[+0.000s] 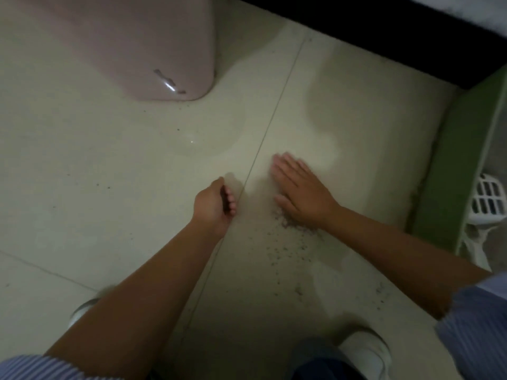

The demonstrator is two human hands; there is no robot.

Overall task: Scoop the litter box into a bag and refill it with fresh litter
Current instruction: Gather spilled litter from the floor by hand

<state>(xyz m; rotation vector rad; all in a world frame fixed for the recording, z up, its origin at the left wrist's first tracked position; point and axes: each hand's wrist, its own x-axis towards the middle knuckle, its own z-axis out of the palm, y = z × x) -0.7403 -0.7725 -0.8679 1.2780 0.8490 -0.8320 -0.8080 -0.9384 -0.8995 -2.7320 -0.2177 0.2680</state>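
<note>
Floor (96, 165): pale, glossy ceramic tile, smooth, with thin grout lines, one running diagonally from the upper centre of the frame down past the hands. Litter box (129, 48): upper left of the frame, a dusty-pink moulded plastic body with a rounded corner and a scuffed, shiny mark near its lower edge; only the outer wall shows, its contents are not visible. Spilled litter (288, 237): fine dark grey granules scattered over the tile in the lower centre and lower right of the frame, densest just beside the heel of the right hand and thinning out toward the bottom edge. A few stray grains lie near the box corner. Right hand (299, 192): laid palm down on the tile right of the grout line, fingers straight and close together, pointing toward the upper left, its lower edge touching the thickest part of the granules. Left hand (215, 205): left of the grout line, turned on its side with fingers curled into a cup facing the right hand; whether it holds any granules cannot be told. Both forearms are bare, with blue-and-white striped sleeves (477, 322) pushed up at the lower corners. A green painted edge (452, 171) runs down the right side, with a white slotted plastic basket (488, 198) beyond it. White shoes (367, 349) show at the bottom.
</note>
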